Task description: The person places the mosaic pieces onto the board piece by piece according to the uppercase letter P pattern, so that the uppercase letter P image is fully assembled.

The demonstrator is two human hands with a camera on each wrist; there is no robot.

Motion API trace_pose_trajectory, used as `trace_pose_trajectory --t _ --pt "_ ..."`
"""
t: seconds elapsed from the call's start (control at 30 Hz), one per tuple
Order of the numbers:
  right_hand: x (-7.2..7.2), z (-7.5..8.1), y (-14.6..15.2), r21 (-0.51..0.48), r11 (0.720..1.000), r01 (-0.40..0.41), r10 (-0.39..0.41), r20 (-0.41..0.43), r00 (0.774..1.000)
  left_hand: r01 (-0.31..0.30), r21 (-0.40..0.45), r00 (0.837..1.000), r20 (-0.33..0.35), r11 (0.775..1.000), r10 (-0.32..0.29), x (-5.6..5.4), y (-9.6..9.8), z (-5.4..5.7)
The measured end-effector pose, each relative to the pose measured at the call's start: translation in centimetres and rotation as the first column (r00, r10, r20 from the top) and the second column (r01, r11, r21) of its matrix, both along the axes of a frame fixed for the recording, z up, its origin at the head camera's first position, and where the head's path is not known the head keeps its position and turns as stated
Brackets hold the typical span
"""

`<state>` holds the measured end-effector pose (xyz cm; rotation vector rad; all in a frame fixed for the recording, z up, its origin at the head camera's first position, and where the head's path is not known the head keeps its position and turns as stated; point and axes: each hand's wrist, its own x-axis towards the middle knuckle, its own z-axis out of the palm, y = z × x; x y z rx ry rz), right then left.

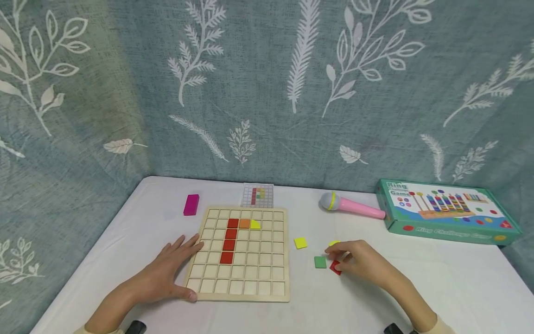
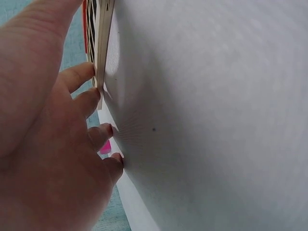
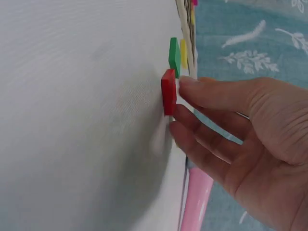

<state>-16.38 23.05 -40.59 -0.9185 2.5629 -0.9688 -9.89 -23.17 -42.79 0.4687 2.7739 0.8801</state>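
My left hand (image 1: 164, 271) is spread along the left side of a wooden grid board (image 1: 285, 255), its thumb at the near corner and fingertips at the side edge. Several red square tiles (image 1: 229, 234) form a column in the board's grid. An orange tile (image 1: 244, 223) and a yellow cut-corner piece (image 1: 255, 224) continue the top row. Right of the board, my right hand (image 1: 363, 262) is low over a loose red tile (image 3: 168, 91). Its thumb and fingertips lie right at that tile, with a gap between them. Beside it lies a green tile (image 1: 320, 262).
One yellow tile (image 1: 300, 243) lies near the board; another (image 1: 334, 242) is partly hidden behind my right hand. A pattern card (image 1: 263, 195) touches the board's far edge. A magenta block (image 1: 191, 204), a pink toy microphone (image 1: 354, 206) and a green game box (image 1: 446, 211) stand farther back.
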Motion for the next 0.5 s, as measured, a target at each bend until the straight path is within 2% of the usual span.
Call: trace_pose_trajectory --t 0.13,0.3,0.5 --pt "0.2 -0.2 0.7 0.033 0.999 -0.016 0.015 0.043 0.999 -0.007 0.007 1.0 0.004 1.0 0.007 0.1 -0.1 -0.1" --pt "0.4 -0.1 1.5 0.047 0.999 -0.021 0.018 0.059 0.998 -0.002 0.015 1.0 0.002 1.0 0.002 0.1 -0.1 -0.1" --pt "0.6 -0.1 2.0 0.014 0.999 -0.029 0.028 0.061 0.998 0.007 0.024 1.0 -0.017 1.0 -0.006 0.2 -0.3 0.0"
